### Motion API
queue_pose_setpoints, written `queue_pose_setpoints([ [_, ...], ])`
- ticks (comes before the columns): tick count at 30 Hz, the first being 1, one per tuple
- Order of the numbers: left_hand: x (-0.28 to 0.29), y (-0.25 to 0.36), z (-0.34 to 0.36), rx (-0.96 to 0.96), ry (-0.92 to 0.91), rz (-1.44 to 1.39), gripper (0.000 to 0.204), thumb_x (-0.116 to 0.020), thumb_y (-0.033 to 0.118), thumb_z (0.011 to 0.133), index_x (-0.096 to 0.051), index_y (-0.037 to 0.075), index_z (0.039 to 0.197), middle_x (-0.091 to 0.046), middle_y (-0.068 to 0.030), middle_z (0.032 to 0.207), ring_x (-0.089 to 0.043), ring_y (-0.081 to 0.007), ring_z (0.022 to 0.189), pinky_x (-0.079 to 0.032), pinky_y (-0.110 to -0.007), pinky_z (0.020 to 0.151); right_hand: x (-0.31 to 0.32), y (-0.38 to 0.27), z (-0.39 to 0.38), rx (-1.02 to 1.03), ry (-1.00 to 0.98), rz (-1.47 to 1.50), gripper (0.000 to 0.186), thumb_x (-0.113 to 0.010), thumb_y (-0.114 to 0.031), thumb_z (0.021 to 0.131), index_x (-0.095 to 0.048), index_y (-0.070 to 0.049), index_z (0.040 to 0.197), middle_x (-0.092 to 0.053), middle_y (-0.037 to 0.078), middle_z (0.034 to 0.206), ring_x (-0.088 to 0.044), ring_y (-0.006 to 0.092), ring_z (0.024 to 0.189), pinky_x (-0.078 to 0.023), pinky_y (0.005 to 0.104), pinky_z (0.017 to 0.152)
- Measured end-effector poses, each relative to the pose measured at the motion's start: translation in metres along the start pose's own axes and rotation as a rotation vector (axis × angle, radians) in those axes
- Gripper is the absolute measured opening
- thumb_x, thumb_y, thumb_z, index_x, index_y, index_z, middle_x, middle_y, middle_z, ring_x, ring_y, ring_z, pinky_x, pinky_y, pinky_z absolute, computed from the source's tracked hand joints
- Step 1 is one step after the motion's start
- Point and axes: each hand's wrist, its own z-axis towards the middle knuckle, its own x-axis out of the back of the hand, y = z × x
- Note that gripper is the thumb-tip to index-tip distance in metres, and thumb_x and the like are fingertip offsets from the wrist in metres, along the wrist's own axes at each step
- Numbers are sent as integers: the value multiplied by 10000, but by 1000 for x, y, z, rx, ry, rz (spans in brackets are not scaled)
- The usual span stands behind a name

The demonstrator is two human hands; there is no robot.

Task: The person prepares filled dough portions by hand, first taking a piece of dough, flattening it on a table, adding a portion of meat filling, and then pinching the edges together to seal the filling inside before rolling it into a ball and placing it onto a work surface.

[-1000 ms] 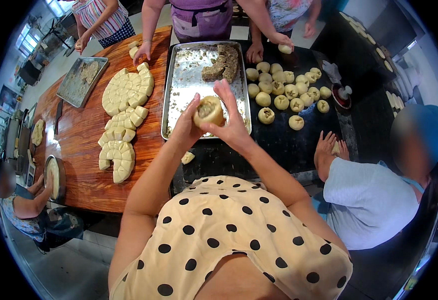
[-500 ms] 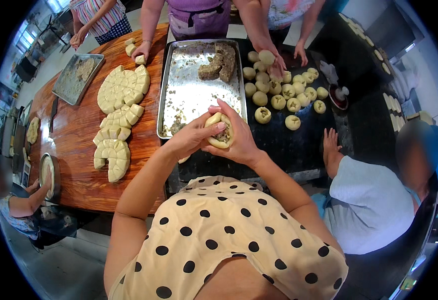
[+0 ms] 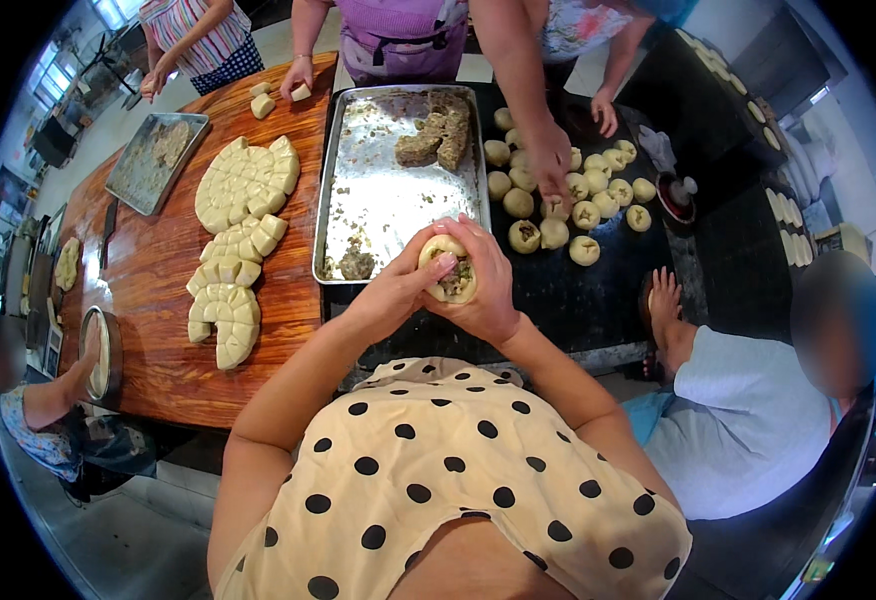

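Both my hands are wrapped round a pale dough wrapper [image 3: 456,284], a cup of dough with speckled filling showing in its opening. My left hand [image 3: 398,285] has its thumb over the opening, pressing at the filling. Curled round the far and right side, my right hand [image 3: 488,280] cradles the dough. The hands are just over the near right corner of a metal tray [image 3: 378,215]. A small lump of filling [image 3: 357,264] lies in that corner area, left of my fingers, and a bigger block of filling [image 3: 436,135] sits at the tray's far right.
Cut dough pieces [image 3: 243,185] lie on the wooden table [image 3: 153,330] at left, near a smaller tray [image 3: 158,160] and a knife [image 3: 109,230]. Several filled dough balls [image 3: 585,214] cover the black tabletop at right. Co-workers stand opposite; another sits at right, a hand [image 3: 664,300] at the table edge.
My hands and the dough have shifted slightly right, and the opening faces up more. Opposite, a co-worker's hand has lowered a ball among the others; their other hand has drawn back with a dough piece.
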Motion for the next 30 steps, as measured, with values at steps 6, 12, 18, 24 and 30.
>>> queue_pose_setpoints([
  [6, 7, -20, 12, -130, 29, 59, 591, -539, 333, 1030, -326, 48, 1503, -504, -61, 1367, -522, -132, 1227, -451, -303, 1017, 8, -7, 12, 53, -3, 62, 766, -840, -179, 692, -495, -20, 1357, -608, 170, 1244, -582, 371, 1174, -418, 475, 1095],
  [12, 6, -11, 19, -260, 33, 600, 536, -360, 427, 1071, -438, 23, 1415, -571, -116, 1291, -557, -202, 1182, -436, -326, 996, 3, -6, -3, -464, 114, 550, 501, -758, -161, 821, -589, 4, 1263, -655, 142, 1209, -611, 242, 1167, -443, 374, 1048],
  [18, -2, -18, 19, -290, 154, 856, 526, -293, 430, 1080, -450, 41, 1399, -600, -199, 1257, -603, -308, 1133, -451, -349, 964, -2, -11, 7, -580, 170, 691, 522, -661, -271, 952, -537, 12, 1373, -648, 156, 1268, -605, 207, 1170, -449, 344, 1024],
  [24, -8, -3, 7, -41, -5, 218, 885, -173, 754, 943, -152, 140, 1580, -341, -147, 1539, -378, -299, 1404, -383, -427, 1086, 1, -14, 14, -212, 126, 317, 511, -765, -281, 855, -603, -21, 1264, -661, 136, 1237, -594, 306, 1194, -435, 409, 1042],
  [30, 4, 5, 6, -36, -145, -180, 851, -170, 721, 966, -115, 143, 1588, -331, -127, 1543, -307, -283, 1440, -257, -449, 1176, 2, -19, 14, -147, 146, 394, 218, -758, -40, 751, -648, -43, 939, -675, 93, 1015, -636, 252, 968, -496, 366, 936],
])
